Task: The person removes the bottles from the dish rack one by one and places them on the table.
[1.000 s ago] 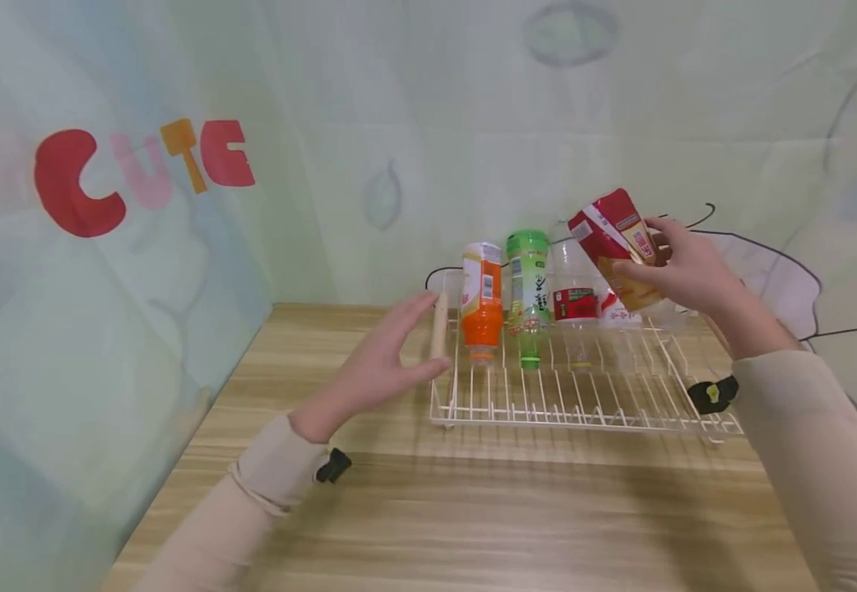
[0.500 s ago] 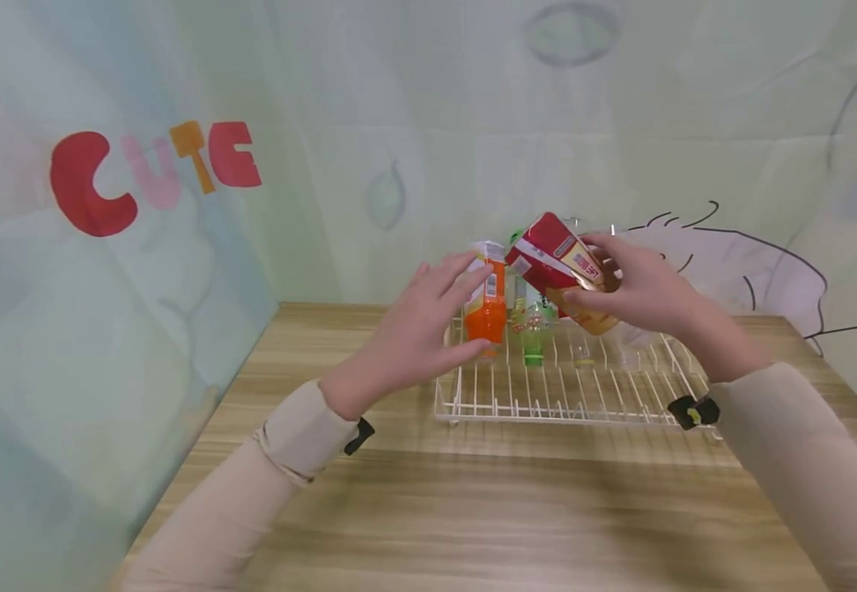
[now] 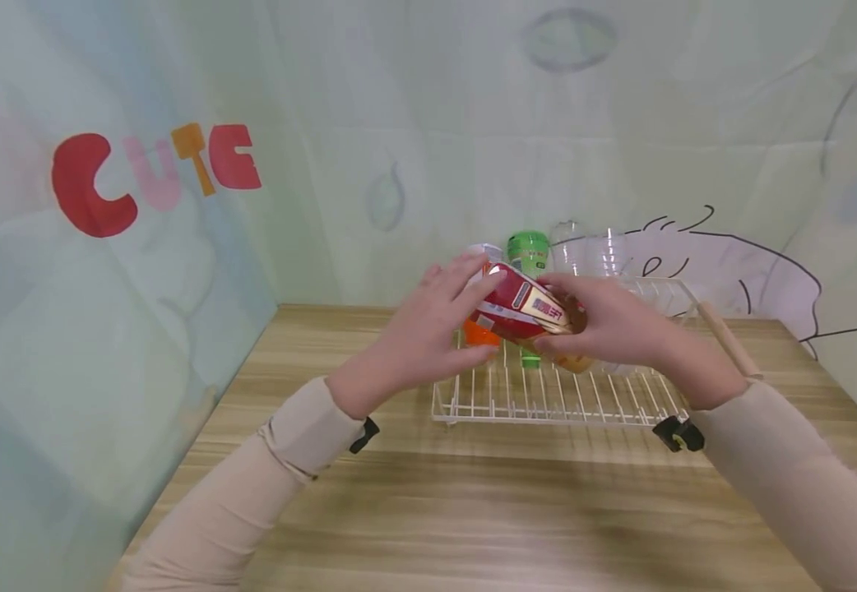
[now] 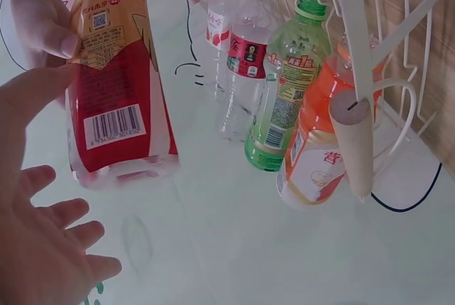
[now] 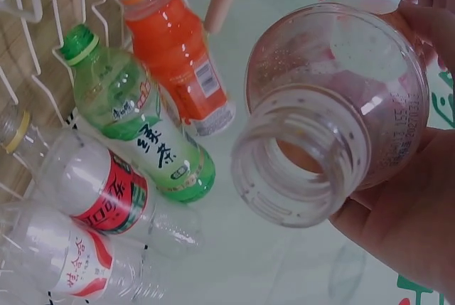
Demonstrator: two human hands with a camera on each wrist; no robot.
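My right hand point(image 3: 621, 321) grips an uncapped plastic bottle point(image 3: 513, 306) with a red and gold label, holding it tilted above the rack. Its base points toward my left hand point(image 3: 421, 333), whose fingers are spread around that end. In the left wrist view the left thumb lies close to the bottle's side; I cannot tell whether it touches. The right wrist view looks at the bottle's open mouth point(image 5: 249, 170). Behind it, neck-down on the white wire rack point(image 3: 547, 423), lean an orange bottle point(image 4: 313, 127), a green tea bottle point(image 4: 288, 92) and clear bottles point(image 4: 245, 70) with red labels.
The rack stands on a wood-grain table point(image 3: 428, 510) against a patterned cloth backdrop point(image 3: 399, 99). Wooden handles point(image 3: 728, 339) are on the rack's sides. Coloured letters point(image 3: 95, 185) show on the left cloth wall.
My right hand has carried the red and gold bottle left and down, from over the clear bottles to before the orange and green ones. My left hand has moved right, toward the bottle's base.
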